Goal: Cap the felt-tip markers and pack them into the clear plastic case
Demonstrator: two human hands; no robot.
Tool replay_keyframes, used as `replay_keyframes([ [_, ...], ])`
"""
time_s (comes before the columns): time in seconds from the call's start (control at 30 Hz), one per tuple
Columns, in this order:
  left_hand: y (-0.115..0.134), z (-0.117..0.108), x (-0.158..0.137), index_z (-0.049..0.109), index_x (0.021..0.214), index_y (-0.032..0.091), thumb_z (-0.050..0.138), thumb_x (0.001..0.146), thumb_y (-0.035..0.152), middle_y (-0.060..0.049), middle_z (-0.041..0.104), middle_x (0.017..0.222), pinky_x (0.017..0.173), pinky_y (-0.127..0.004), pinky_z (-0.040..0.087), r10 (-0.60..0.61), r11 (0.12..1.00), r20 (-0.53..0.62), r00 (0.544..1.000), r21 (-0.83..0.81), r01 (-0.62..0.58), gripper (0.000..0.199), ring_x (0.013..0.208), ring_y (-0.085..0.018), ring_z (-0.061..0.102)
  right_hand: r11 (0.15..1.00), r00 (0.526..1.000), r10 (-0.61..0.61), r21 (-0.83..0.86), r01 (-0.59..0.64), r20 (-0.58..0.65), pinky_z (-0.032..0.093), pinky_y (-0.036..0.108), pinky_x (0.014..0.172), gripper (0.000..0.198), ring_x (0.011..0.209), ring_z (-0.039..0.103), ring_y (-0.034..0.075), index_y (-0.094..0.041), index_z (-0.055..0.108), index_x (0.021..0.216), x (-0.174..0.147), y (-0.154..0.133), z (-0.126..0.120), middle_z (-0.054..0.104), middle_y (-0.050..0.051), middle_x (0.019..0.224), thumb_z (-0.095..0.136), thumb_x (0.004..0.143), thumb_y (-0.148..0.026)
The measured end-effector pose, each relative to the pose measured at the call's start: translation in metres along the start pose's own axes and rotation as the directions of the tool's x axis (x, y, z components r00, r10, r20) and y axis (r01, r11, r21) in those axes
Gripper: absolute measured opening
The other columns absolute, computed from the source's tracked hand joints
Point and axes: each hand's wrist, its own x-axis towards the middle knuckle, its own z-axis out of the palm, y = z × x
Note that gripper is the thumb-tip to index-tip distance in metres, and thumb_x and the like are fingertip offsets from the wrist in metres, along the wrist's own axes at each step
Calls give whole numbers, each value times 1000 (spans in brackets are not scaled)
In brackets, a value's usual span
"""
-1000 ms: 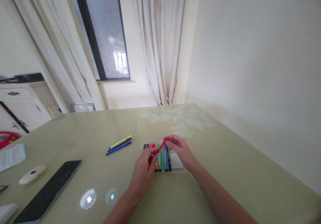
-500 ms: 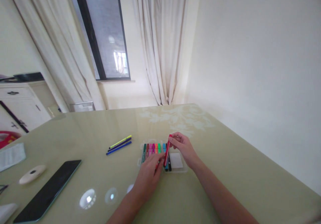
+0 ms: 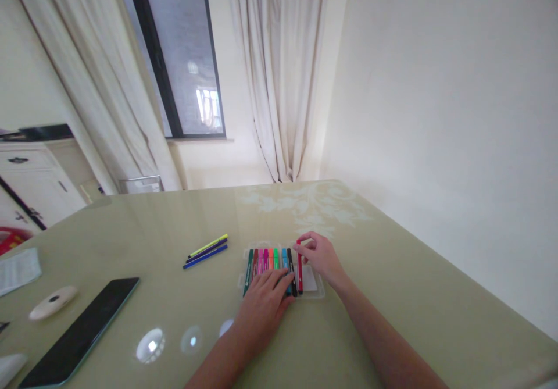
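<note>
Head view: one red pen (image 3: 300, 272), far end pinched by right hand (image 3: 320, 255), over right half of case (image 3: 321, 291), beside black pen (image 3: 290, 259); left hand (image 3: 265, 297) spread loosely across other pens (image 3: 265, 259). Advisable: parallel alignment, gentle pressure.

My remote feed is bright, softly lit and slightly hazy. Round white glare spots (image 3: 150, 344) shine on the glossy pale-green tabletop (image 3: 370, 296); a bright patch (image 3: 209, 107) shows in the dark-framed glass window (image 3: 183, 28). I see wide-angle stretching toward the edges.
</note>
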Motion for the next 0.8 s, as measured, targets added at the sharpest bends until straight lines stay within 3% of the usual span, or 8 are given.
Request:
replay_keyframes([
  [0.13, 1, 2, 1, 57, 139, 34, 62, 97, 18, -4, 62, 142, 107, -47, 48, 63, 996, 2, 998, 58, -63, 45, 128, -25, 58, 974, 996, -82, -212, 76, -18, 48, 27, 63, 11, 61, 68, 17, -22, 66, 90, -5, -2, 8, 72, -1, 66, 70, 82, -28],
  [0.3, -1, 6, 1, 62, 134, 33, 59, 99, 18, -3, 65, 138, 103, -45, 49, 103, 991, -11, 995, 92, -102, 38, 123, -25, 60, 889, 980, -192, -415, 195, 48, 46, 29, 73, 4, 76, 67, 19, -22, 70, 80, -8, -1, 12, 75, 3, 80, 70, 83, -24],
  [0.53, 0, 2, 0, 57, 139, 33, 54, 97, 9, -3, 63, 140, 105, -42, 47, 143, 987, -6, 990, 79, -143, 49, 124, -25, 58, 888, 968, -232, -386, 249, 90, 43, 32, 68, 16, 66, 60, 19, -24, 73, 69, -8, -2, 4, 74, 3, 72, 67, 83, -26],
  [0.8, 1, 2, 0, 56, 141, 32, 50, 98, 8, -2, 62, 143, 106, -42, 45, 156, 984, 3, 988, 86, -156, 49, 126, -24, 57, 902, 942, -230, -309, 301, 246, 45, 31, 67, 17, 64, 59, 18, -25, 82, 88, -7, -8, -13, 79, 3, 85, 70, 77, -26],
])
